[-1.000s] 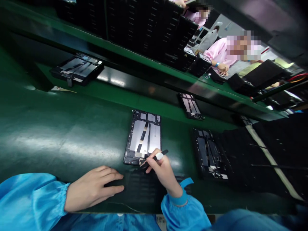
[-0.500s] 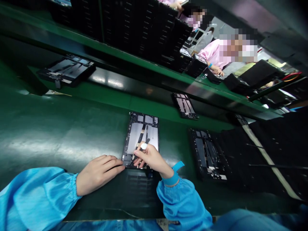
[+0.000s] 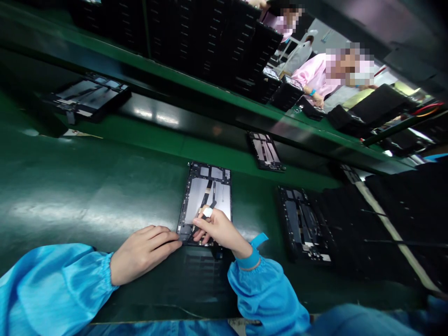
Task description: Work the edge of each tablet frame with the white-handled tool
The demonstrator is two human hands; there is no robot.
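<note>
An opened tablet [image 3: 226, 198], its silver inner plate and dark ribbon cables showing, lies on the green bench in front of me. My left hand [image 3: 145, 254] rests flat on the bench with fingers stretched out, the fingertips touching the tablet's lower left corner. Pinched like a pen in my right hand [image 3: 220, 228] are slim black tweezers [image 3: 213, 205], pointing down at the tablet's lower part. Their tips are hidden by my fingers. A white wrap [image 3: 207, 212] covers part of one right finger, and a blue strap [image 3: 250, 256] circles that wrist.
Another opened tablet [image 3: 303, 224] lies to the right, beside rows of black cases [image 3: 353, 233]. Further tablets sit beyond, one right of centre [image 3: 266, 151] and one far left [image 3: 91, 98]. Tall black stacks [image 3: 203, 42] line the raised shelf. A co-worker in pink [image 3: 313, 72] is behind it.
My hands and the tablet between them stay almost in place, with the right hand shifting very slightly left. The background has shifted a little in view, and the co-worker's arm has moved slightly.
</note>
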